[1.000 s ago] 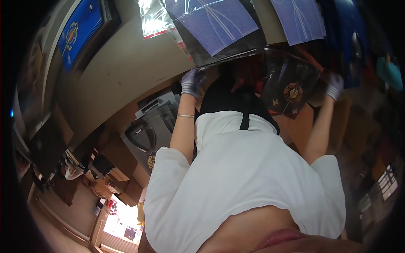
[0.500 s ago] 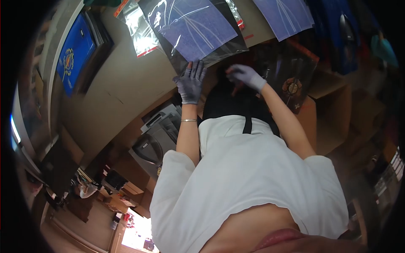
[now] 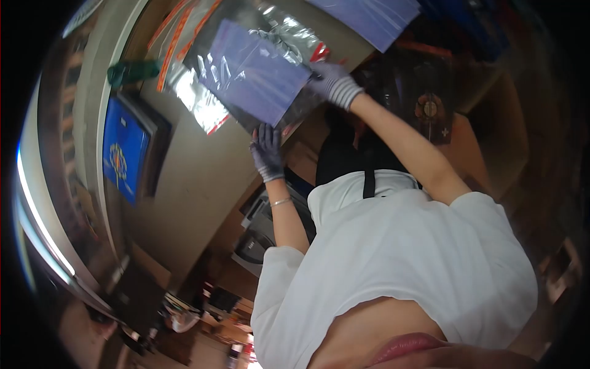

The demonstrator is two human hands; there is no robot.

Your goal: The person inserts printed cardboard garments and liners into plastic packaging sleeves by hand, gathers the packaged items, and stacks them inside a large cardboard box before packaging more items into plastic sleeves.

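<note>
Head view | top of frame: clear sleeve looks light, slippery, easily creased; I'd take opposite edges | left grip fingers extended; right grip, can't tell.

a grey-brown tabletop spans the left and far side, with a pale edge strip along its left. beyond that edge, a long white streak of light glows. an open cardboard box stands at right — the near-left background is cluttered and blurred, with a small bright patch.
</note>
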